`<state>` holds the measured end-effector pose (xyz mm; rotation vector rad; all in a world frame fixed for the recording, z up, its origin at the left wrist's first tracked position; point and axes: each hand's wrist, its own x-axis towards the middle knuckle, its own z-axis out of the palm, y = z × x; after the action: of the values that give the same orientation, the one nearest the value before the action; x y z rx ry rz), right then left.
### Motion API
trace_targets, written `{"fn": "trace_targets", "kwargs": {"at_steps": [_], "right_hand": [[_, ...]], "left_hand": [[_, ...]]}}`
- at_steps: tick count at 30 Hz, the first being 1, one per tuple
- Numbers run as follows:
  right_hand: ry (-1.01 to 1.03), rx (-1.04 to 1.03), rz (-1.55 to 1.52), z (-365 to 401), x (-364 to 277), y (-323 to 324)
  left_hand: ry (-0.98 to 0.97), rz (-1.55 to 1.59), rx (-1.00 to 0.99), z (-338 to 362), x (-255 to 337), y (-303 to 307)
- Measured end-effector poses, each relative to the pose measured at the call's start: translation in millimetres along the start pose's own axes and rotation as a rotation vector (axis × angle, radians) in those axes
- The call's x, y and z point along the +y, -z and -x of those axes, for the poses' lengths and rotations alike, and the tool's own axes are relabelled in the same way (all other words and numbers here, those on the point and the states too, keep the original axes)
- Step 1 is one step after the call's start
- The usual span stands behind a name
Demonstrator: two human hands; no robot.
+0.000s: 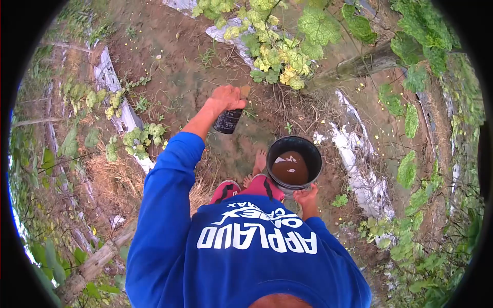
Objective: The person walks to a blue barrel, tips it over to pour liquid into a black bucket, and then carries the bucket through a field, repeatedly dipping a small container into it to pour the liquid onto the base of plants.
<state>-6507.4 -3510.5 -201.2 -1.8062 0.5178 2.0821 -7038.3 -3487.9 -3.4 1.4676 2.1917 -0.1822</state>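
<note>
My left hand (307, 195) has its fingers closed on the near rim of a black bucket (319, 169), which holds brown liquid (290, 172) with pale reflections on it. Ahead and to the other side, my right hand (228, 97) is wrapped round the top of a dark container (227, 122). A brownish patch shows just beyond the fingers. The container is tilted and apart from the bucket; its opening cannot be made out.
Leafy vines (287, 51) hang ahead, beside a wooden post (354, 69). Torn pale plastic sheeting (354, 159) lies on the soil at both sides. A bare foot (260, 161) stands beside the bucket. Another post (97, 262) is at lower left.
</note>
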Motion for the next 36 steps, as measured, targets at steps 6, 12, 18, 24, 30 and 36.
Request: {"fn": "trace_targets", "kwargs": {"at_steps": [6, 12, 18, 24, 30, 36], "right_hand": [[0.023, -0.016, -0.036, -5.8, 6.5, 10.9], [0.028, 0.003, -0.058, -5.8, 16.9, 4.3], [-0.031, 0.038, 0.000, -7.5, 21.1, -32.4], [0.046, -0.022, 0.220, -2.5, 48.6, -101.6], [0.072, 0.033, 0.530, -10.1, 99.7, -193.0], [0.164, 0.015, 0.848, 19.9, 195.0, -334.8]], "left_hand": [[-0.064, -0.110, -0.026, -63.5, 16.3, 62.5], [-0.053, -0.034, 0.050, -46.5, 20.1, 98.4], [-0.187, 0.338, 0.584, 8.5, -12.5, 27.4], [0.088, 0.742, 0.659, 62.8, -32.6, -56.5], [0.246, 0.875, 0.452, 87.4, -80.4, -108.2], [0.242, 1.062, 0.292, 73.3, -157.0, -156.7]]}}
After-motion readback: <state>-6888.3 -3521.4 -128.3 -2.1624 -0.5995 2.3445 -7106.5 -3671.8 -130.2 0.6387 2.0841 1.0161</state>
